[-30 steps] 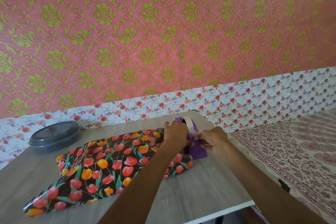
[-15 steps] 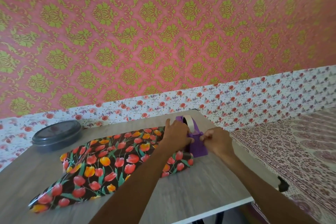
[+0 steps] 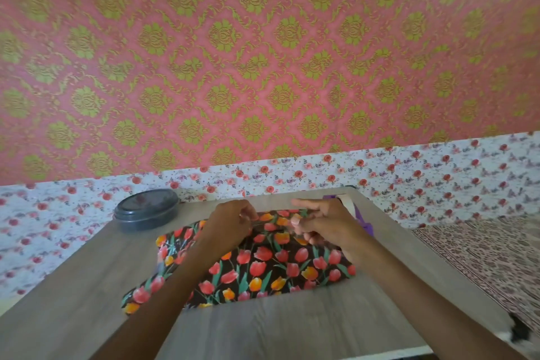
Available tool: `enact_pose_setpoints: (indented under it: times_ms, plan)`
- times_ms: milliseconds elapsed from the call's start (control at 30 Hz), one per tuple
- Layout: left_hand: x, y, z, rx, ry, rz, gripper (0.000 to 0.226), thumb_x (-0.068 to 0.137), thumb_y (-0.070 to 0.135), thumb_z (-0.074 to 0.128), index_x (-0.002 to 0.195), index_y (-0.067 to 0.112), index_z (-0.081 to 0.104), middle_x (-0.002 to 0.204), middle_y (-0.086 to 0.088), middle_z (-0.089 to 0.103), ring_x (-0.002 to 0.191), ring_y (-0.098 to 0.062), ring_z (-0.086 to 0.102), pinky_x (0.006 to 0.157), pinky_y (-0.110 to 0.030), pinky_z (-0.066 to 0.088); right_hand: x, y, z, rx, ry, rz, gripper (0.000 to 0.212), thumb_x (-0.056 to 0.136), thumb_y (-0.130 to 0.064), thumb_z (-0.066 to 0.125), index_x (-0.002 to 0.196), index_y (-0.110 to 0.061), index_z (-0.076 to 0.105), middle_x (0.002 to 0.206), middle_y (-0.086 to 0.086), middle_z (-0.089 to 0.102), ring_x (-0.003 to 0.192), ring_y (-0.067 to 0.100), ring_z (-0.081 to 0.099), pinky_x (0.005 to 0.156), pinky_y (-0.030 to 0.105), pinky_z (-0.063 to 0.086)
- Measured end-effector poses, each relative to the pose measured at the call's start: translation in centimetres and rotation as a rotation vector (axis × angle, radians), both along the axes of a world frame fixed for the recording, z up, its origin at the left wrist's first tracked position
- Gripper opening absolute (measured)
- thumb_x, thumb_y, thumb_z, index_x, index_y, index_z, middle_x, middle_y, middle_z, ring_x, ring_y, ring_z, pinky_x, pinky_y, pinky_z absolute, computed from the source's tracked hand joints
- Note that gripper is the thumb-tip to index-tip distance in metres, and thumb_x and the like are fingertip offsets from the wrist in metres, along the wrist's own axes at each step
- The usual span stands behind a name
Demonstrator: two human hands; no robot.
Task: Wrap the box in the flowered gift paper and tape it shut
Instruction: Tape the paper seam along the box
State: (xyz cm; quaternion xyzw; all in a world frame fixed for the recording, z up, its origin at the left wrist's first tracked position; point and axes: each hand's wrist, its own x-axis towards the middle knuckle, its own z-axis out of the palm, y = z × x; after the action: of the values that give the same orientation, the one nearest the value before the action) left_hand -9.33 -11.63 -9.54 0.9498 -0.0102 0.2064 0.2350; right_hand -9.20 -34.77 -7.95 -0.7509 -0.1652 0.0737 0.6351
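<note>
Glossy tulip-print gift paper point(image 3: 263, 269) lies folded over the hidden box at the middle of the wood-grain surface point(image 3: 292, 324): light, slick, quick to crease, best pinned flat at the seam, I judge. My left hand point(image 3: 230, 225) and right hand point(image 3: 327, 222) hover close together above its far edge, fingers point(image 3: 302, 204) curled; whether they pinch tape is too blurred to tell.

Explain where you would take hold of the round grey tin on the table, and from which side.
Probably from above, thumb and fingers on opposite sides of the curved wall of the tin, just under the lid. It sits flat and low on the table, and its lid shows no handle.
</note>
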Motion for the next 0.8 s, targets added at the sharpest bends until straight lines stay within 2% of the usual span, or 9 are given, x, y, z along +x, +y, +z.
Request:
enact_pose_setpoints:
  times_ms: [67,167,267,367,500,600,733,800]
  plan:
    - [-0.4,1.2,-0.2,-0.022,0.005,-0.005,0.028,0.086,0.007,0.056,0.078,0.032,0.068,0.08,0.021,0.064,0.076,0.007,0.058,0.061,-0.007,0.041,0.4,1.6,0.2,-0.015,0.005,-0.017,0.06,0.082,-0.004,0.077,0.137,-0.013,0.053,0.087,0.021,0.074,0.058,0.016,0.058,0.052,0.023,0.05]
    - [-0.7,2.0,-0.6,-0.047,0.038,-0.054,0.004,0.086,0.027,0.07,0.084,0.031,0.072,0.084,0.018,0.068,0.077,0.007,0.059,0.07,-0.012,0.047,1.3,3.1,0.8,-0.082,0.028,-0.028,0.055,0.084,-0.007,0.076,0.133,-0.013,0.052,0.085,0.016,0.074,0.06,0.017,0.058,0.055,0.026,0.05]
    - [-0.5,2.0,-1.2,-0.09,0.04,-0.069,0.017,0.08,0.045,0.075,0.08,0.028,0.071,0.079,0.016,0.067,0.074,0.003,0.06,0.063,-0.014,0.043,1.9,3.7,1.2,-0.103,0.087,-0.045,0.053,0.085,-0.004,0.073,0.131,-0.01,0.046,0.078,0.012,0.07,0.055,0.015,0.056,0.052,0.025,0.049]
    - [-0.2,1.6,-1.1,-0.094,0.046,-0.065,0.026,0.076,0.052,0.077,0.075,0.027,0.069,0.072,0.014,0.068,0.067,0.004,0.06,0.061,-0.014,0.039,2.0,4.4,0.9,-0.128,0.117,-0.088,0.056,0.085,-0.004,0.074,0.131,-0.009,0.043,0.076,0.01,0.069,0.058,0.015,0.057,0.049,0.023,0.046]
    - [0.4,1.7,-0.7,-0.134,0.13,-0.091,0.019,0.077,0.048,0.078,0.078,0.031,0.07,0.079,0.012,0.071,0.072,0.003,0.061,0.064,-0.015,0.038,2.2,5.1,0.8,-0.249,0.088,-0.093,0.054,0.088,-0.007,0.071,0.132,-0.011,0.04,0.082,0.009,0.069,0.056,0.012,0.054,0.047,0.021,0.045]
    - [0.6,2.0,-0.7,-0.177,0.163,-0.152,0.005,0.083,0.036,0.075,0.079,0.036,0.072,0.087,0.0,0.074,0.081,-0.003,0.066,0.076,-0.018,0.042,3.0,5.3,1.6,-0.387,0.087,-0.001,0.057,0.09,-0.006,0.068,0.137,-0.01,0.035,0.086,0.009,0.068,0.062,0.015,0.055,0.051,0.024,0.046]
    - [0.6,2.2,-0.9,-0.227,0.159,-0.154,0.006,0.084,0.032,0.075,0.081,0.037,0.075,0.086,0.01,0.075,0.079,0.007,0.063,0.09,-0.027,0.047,4.2,5.8,3.1,-0.644,0.004,0.129,0.063,0.091,-0.003,0.065,0.142,-0.017,0.033,0.113,0.008,0.062,0.067,0.014,0.054,0.06,0.027,0.047]
    - [0.5,2.2,-1.0,-0.233,0.164,-0.153,0.004,0.083,0.032,0.076,0.082,0.036,0.075,0.085,0.014,0.074,0.078,0.009,0.062,0.096,-0.032,0.047,4.3,6.3,3.8,-0.766,-0.048,0.206,0.066,0.091,-0.003,0.064,0.145,-0.018,0.03,0.11,0.004,0.059,0.074,0.012,0.054,0.06,0.025,0.046]
